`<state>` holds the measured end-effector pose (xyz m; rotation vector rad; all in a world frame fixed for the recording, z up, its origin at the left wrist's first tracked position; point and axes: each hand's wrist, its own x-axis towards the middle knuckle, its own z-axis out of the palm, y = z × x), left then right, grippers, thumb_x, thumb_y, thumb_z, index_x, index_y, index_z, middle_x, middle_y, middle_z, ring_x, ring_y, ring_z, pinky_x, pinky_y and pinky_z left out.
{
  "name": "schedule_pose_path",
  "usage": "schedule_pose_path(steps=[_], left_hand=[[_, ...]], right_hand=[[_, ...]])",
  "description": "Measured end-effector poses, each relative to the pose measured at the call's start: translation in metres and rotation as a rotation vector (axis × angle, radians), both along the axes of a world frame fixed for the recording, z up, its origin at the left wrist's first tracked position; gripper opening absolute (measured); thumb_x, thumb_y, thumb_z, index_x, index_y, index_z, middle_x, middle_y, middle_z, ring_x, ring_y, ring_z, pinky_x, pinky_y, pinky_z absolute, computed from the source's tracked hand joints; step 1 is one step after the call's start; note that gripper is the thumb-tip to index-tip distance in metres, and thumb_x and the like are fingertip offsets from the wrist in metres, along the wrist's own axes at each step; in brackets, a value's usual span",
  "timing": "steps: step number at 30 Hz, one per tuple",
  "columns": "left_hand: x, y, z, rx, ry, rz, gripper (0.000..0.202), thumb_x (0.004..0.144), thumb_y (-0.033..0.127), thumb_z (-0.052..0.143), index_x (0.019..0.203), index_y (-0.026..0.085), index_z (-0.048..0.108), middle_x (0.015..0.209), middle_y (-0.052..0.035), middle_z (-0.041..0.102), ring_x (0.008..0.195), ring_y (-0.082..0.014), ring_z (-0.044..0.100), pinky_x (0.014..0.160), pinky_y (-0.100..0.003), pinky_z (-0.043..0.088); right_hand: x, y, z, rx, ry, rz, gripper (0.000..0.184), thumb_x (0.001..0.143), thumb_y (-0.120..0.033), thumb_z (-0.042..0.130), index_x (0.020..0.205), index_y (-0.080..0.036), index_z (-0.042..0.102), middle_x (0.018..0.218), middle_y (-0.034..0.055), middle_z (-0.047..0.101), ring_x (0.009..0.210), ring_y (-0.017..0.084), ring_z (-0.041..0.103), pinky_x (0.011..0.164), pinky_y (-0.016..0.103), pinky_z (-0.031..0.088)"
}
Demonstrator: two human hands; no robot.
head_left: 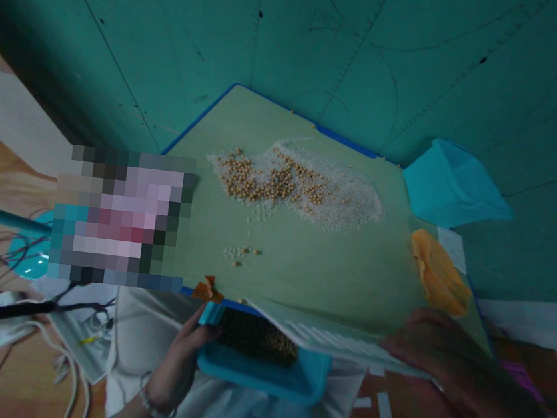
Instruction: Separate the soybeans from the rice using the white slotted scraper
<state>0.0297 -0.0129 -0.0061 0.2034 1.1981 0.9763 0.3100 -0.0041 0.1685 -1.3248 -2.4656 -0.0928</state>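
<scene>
A pale green sheet (pixel 322 268) with a blue border lies on a teal cutting mat (pixel 176 43). On it sits a mixed pile of tan beans (pixel 271 181) and small white grains (pixel 344 203); a few stray grains (pixel 240 253) lie nearer to me. My left hand (pixel 181 359) grips the left edge of a blue tray (pixel 261 361) holding brownish beans, just under the sheet's near edge. My right hand (pixel 456 370) rests fingers down on the sheet's near right corner, which curls up from the tray.
A light blue bag (pixel 455 185) and an orange bag (pixel 439 274) lie at the sheet's right side. A pixelated patch covers the left. Cables (pixel 20 314) and a teal stand (pixel 26 254) crowd the lower left. An orange scrap (pixel 207 289) sits at the near edge.
</scene>
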Motion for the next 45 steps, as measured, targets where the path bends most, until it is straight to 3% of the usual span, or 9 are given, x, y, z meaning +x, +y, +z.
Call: schedule_pose_path(steps=[4,14,22,27,30,34,40,45], left_hand=[[-0.007,-0.001,-0.002,0.03,-0.022,0.012,0.045,0.062,0.025,0.066,0.107,0.025,0.067,0.099,0.001,0.076,0.109,-0.0302,0.057,0.09,-0.036,0.04],[-0.022,-0.008,-0.008,-0.016,0.038,0.088,0.041,0.062,0.028,0.067,0.103,0.026,0.068,0.095,0.0023,0.077,0.114,-0.031,0.054,0.096,-0.038,0.038],[-0.016,-0.005,0.006,-0.047,0.016,0.101,0.047,0.059,0.027,0.067,0.106,0.024,0.067,0.097,0.002,0.077,0.109,-0.0308,0.057,0.089,-0.036,0.043],[-0.014,-0.002,0.007,-0.027,0.025,0.067,0.048,0.059,0.028,0.067,0.107,0.022,0.067,0.09,0.001,0.077,0.107,-0.0316,0.058,0.088,-0.037,0.043],[-0.015,-0.002,0.007,-0.022,0.022,0.082,0.045,0.059,0.027,0.067,0.104,0.024,0.068,0.091,0.0022,0.077,0.109,-0.0302,0.057,0.093,-0.036,0.04],[-0.017,-0.004,0.007,-0.027,0.05,0.123,0.038,0.058,0.026,0.067,0.096,0.024,0.07,0.091,0.0026,0.077,0.109,-0.0305,0.056,0.089,-0.035,0.042],[-0.019,-0.004,0.002,-0.052,0.043,0.157,0.039,0.057,0.022,0.068,0.097,0.022,0.069,0.088,0.0029,0.077,0.114,-0.0298,0.053,0.092,-0.036,0.039],[-0.02,-0.006,-0.012,0.006,0.04,0.147,0.043,0.061,0.023,0.067,0.104,0.021,0.067,0.099,0.0009,0.075,0.118,-0.0291,0.05,0.095,-0.036,0.037]], right_hand=[[-0.009,0.023,-0.001,0.006,0.021,0.042,0.019,0.083,-0.009,0.046,0.096,-0.02,0.055,0.081,0.0042,0.067,0.079,0.017,0.064,0.083,0.029,0.049],[-0.029,0.062,-0.016,0.092,0.073,0.105,0.016,0.084,-0.007,0.048,0.094,-0.018,0.055,0.079,0.0034,0.064,0.076,0.016,0.06,0.076,0.031,0.047],[-0.027,0.05,-0.013,0.03,0.057,0.105,0.017,0.085,-0.01,0.046,0.094,-0.021,0.055,0.081,0.0029,0.066,0.077,0.017,0.062,0.078,0.034,0.048],[-0.029,0.049,-0.014,0.0,0.068,0.087,0.017,0.085,-0.011,0.046,0.094,-0.022,0.056,0.08,0.0026,0.067,0.076,0.017,0.063,0.079,0.035,0.048],[-0.031,0.049,-0.014,0.006,0.071,0.111,0.019,0.084,-0.009,0.046,0.095,-0.021,0.056,0.083,0.0028,0.067,0.079,0.017,0.063,0.082,0.036,0.047],[-0.031,0.045,-0.013,-0.008,0.059,0.158,0.023,0.082,-0.006,0.046,0.098,-0.019,0.055,0.085,0.0032,0.068,0.08,0.017,0.063,0.086,0.037,0.046],[-0.029,0.039,-0.011,-0.021,0.047,0.161,0.025,0.081,-0.006,0.044,0.096,-0.022,0.056,0.082,0.0026,0.069,0.077,0.018,0.065,0.081,0.037,0.049],[-0.032,0.038,-0.01,-0.026,0.052,0.164,0.026,0.081,-0.006,0.042,0.097,-0.023,0.055,0.083,0.0027,0.07,0.076,0.018,0.066,0.082,0.038,0.049]])
